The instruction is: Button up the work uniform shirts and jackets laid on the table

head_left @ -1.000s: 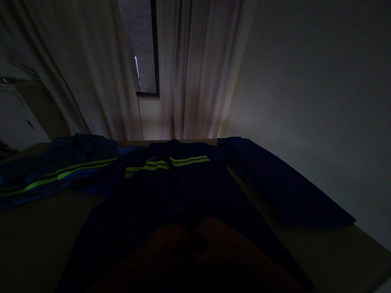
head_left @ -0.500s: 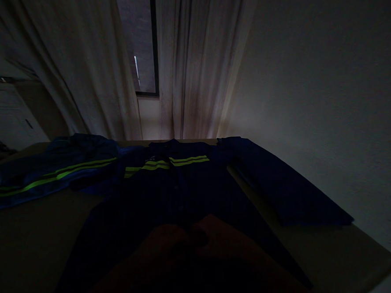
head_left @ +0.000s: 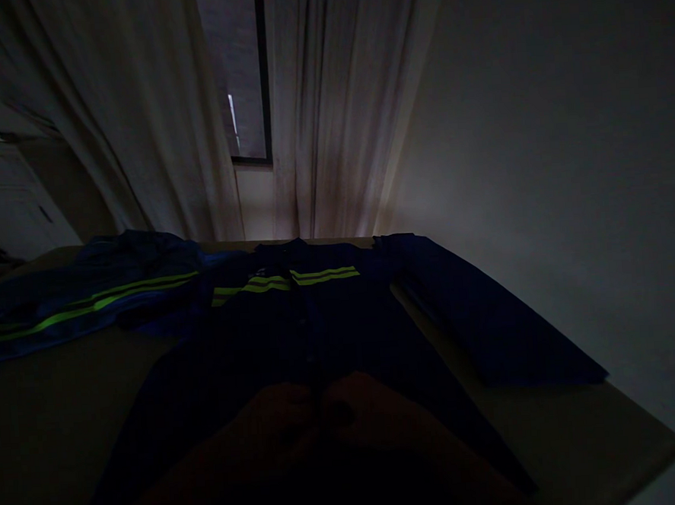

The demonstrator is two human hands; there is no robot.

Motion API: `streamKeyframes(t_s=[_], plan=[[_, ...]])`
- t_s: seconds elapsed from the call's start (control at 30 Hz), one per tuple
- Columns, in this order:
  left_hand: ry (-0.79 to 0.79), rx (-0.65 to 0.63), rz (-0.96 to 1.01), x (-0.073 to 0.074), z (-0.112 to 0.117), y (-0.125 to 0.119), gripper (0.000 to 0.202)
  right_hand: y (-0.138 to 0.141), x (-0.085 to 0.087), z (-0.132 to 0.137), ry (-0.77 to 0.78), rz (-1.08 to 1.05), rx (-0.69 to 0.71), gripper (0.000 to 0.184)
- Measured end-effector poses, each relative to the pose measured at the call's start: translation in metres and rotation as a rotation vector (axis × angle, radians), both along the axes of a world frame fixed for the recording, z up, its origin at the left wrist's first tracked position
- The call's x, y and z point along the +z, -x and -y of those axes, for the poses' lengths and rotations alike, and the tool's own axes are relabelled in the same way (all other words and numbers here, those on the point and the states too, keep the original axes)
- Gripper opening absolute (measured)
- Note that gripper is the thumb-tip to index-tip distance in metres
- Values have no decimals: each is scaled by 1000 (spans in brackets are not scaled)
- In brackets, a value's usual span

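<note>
1. Left hand (head_left: 282, 420): low and close to the person, resting on the near part of the shirt (head_left: 296, 323), just left of its row of buttons (head_left: 307, 338). The fingers seem drawn in toward that row, but the room is too dark to tell how far the hand is open or whether it pinches cloth.
2. Right hand (head_left: 370, 414): level with the left hand and just beside it, on the other side of the button row. Its fingertips meet the same strip of cloth. Whether it grips anything cannot be told either.
3. Shirt: dark blue, laid flat under both hands. Its long axis runs straight away from the hands, hem nearest them and collar farthest. A yellow-green stripe (head_left: 287, 280) crosses the chest well beyond the fingertips. Neither hand is nearer, as the button row passes between the two.
4. Sleeve (head_left: 491, 327): spread out beyond and to the right of the right hand, well apart from it and reaching the table's edge.
5. Second garment (head_left: 89, 298): blue with a like stripe, bunched far off to the left of the left hand.
6. Table (head_left: 583, 435): pale top, bearing both garments.
7. Curtain (head_left: 329, 116) and window (head_left: 240, 75): past the collar, straight ahead of the hands.
</note>
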State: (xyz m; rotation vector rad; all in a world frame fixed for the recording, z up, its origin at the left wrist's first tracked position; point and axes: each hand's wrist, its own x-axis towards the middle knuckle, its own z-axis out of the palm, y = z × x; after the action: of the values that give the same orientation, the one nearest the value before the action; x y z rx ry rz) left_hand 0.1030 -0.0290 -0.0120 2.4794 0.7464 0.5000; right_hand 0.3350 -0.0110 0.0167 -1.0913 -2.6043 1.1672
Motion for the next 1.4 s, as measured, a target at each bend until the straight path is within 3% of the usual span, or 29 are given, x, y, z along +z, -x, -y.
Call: streamKeyframes(t_s=[0.23,0.33,0.43,0.63,0.73,0.83,0.9,1.07,1.17,1.23,1.3,1.4], plan=[[148,156,-10,-21,-6,-6,8,0,3,-2,1,-12,-11,13],[214,285,-90,-15,-3,-12,7,2,2,0,7,-3,-80,13],[131,354,-171,-6,5,-17,8,6,-5,3,52,-41,-190,17],[-383,237,-253,-19,12,-17,11,5,-12,-4,106,-205,-303,15],[-417,131,-247,-25,10,-16,8,-3,-5,-14,-41,-227,-416,17],[-317,132,-224,-22,10,-17,11,-11,-3,-20,-257,-62,-531,16],[-248,122,-216,-13,13,-16,14,-12,-5,-19,-305,33,-463,17],[7,64,-175,19,23,-6,18,1,-10,-3,-246,-102,-26,25],[56,128,-163,28,14,-3,33,13,-17,4,-410,-75,32,25],[-40,278,-115,24,1,-4,40,21,-26,8,-524,-20,13,30],[-209,420,-69,11,-14,-3,42,29,-35,16,-591,32,-24,36],[-377,411,-151,-17,-27,5,49,28,-38,37,-609,50,-69,47]])
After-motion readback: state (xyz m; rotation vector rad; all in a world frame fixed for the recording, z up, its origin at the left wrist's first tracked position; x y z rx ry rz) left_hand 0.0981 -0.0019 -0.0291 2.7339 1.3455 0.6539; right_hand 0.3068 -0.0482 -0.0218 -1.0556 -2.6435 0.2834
